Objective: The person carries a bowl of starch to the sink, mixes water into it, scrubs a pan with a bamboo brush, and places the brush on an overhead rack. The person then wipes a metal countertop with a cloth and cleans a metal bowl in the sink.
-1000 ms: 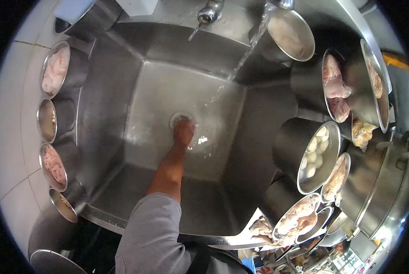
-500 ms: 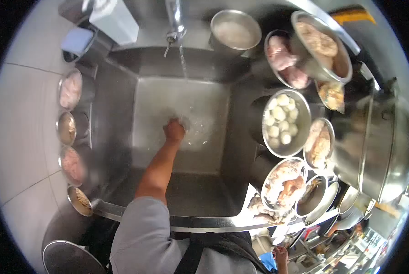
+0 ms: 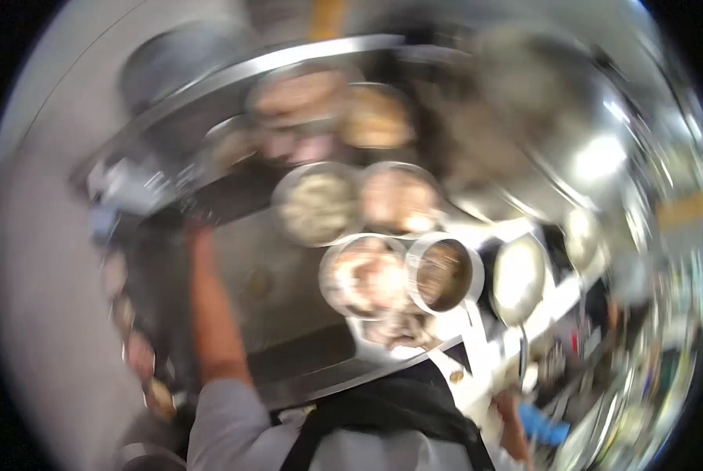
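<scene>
The whole view is smeared by motion. My left hand (image 3: 200, 229) is at the faucet (image 3: 190, 206) on the far side of the steel sink (image 3: 269, 267); its fingers are too blurred to read. At the lower right is my right hand (image 3: 507, 404), beside a blue cloth-like item (image 3: 544, 424); whether it grips that item does not show. Right of the sink stand a bowl of round white pieces (image 3: 318, 206), a bowl of pale meat (image 3: 367, 275) and a dark-filled bowl (image 3: 443, 273).
More meat bowls (image 3: 300, 94) stand behind the white pieces. Small containers (image 3: 139, 355) line the sink's left side. A pale bottle (image 3: 131, 187) is behind the sink. A large steel vessel (image 3: 524, 102) fills the back right, and a ladle-like pan (image 3: 519, 280) lies at the right.
The view has swung to the right. My left hand has left the sink's bottom near the drain and is up at the faucet. My right hand shows more fully beside the blue item.
</scene>
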The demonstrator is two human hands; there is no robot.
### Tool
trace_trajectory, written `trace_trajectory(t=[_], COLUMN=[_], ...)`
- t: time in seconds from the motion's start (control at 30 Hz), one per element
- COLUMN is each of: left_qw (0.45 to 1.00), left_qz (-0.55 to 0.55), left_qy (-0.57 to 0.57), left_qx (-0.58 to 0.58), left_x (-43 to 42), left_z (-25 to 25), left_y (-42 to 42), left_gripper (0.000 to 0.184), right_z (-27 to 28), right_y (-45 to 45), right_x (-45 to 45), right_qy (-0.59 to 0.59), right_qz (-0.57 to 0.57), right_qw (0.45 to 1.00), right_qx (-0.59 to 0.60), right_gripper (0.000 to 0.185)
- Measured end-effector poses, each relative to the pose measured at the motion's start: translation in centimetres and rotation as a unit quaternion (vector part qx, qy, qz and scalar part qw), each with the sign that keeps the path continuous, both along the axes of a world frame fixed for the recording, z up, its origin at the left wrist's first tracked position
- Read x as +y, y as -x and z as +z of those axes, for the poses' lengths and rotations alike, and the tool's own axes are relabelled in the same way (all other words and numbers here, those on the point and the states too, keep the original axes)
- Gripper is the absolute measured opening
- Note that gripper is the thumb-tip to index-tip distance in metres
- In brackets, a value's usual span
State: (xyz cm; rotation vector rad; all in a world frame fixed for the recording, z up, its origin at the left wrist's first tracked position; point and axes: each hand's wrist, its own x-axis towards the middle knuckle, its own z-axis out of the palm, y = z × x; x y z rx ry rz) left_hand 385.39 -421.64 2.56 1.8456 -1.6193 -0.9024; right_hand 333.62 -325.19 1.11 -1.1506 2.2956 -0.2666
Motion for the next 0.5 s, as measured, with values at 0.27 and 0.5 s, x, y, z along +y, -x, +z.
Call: trace_trajectory(t=[0.27,0.5], left_qw=[0.98,0.926], left_qz=[0.045,0.064], left_qy=[0.122,0.081], left_qx=[-0.15,-0.363], left_x=[-2.5,13.0], left_z=[1.2,7.6], left_y=[-4.5,-3.6], left_gripper=[0.029,0.028], right_z=[11.1,5.6], right_y=[-6.5,-0.8], right_x=[-11.7,-4.7], right_qy=[-0.141,-0.183], right_qz=[-0.429,-0.369], right_qw=[0.889,0.9], right_qx=[-0.078,-0.141], right_gripper=[0.042,0.041])
